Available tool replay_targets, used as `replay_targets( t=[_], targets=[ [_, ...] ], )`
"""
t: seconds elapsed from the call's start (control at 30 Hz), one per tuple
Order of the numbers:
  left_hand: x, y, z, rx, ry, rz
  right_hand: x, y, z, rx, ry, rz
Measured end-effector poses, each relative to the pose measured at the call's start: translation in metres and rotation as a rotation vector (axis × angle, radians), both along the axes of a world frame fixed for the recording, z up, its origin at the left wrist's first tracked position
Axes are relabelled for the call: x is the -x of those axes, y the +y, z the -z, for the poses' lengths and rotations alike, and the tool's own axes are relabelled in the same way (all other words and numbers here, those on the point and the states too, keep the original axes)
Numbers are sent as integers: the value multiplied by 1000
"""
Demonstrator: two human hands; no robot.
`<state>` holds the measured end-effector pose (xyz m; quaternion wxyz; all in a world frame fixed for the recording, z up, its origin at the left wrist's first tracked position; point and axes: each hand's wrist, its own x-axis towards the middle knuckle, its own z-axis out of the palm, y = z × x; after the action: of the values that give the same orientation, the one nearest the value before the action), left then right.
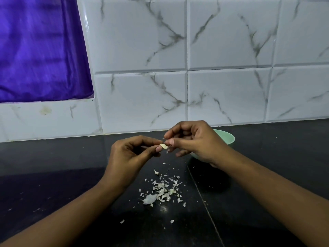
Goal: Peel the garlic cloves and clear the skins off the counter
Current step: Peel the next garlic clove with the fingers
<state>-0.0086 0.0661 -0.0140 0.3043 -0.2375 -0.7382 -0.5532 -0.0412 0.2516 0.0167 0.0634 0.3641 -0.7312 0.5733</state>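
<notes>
My left hand [130, 154] pinches a small pale garlic clove [163, 146] between thumb and forefinger, held in the air above the black counter [62, 175]. My right hand [194, 139] is just right of it, thumb and forefinger pinching at the clove's tip, where a bit of skin [167, 151] hangs. Below the hands a heap of white garlic skins [161, 190] lies scattered on the counter, with a few stray flakes nearer me.
A mint-green bowl [228, 138] stands on the counter behind my right hand, mostly hidden by it. White marble-look wall tiles [178, 68] rise at the counter's back edge. A purple cloth [41, 50] fills a recess at upper left.
</notes>
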Motion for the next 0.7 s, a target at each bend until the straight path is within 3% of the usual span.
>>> replay_targets(
  t=[0.13, 0.3, 0.47, 0.7],
  targets=[
    [1, -2, 0, -17, 3, -4, -4, 6, -2, -233, 437, 67],
    [1, -5, 1, 6, 18, -65, 1, 2, 3, -261, 698, 143],
    [0, -2, 2, 62, 16, -112, 4, 1, 5, -314, 772, 194],
    [-1, -1, 1, 63, 1, -98, 3, -3, 8, -273, 733, 214]
  ],
)
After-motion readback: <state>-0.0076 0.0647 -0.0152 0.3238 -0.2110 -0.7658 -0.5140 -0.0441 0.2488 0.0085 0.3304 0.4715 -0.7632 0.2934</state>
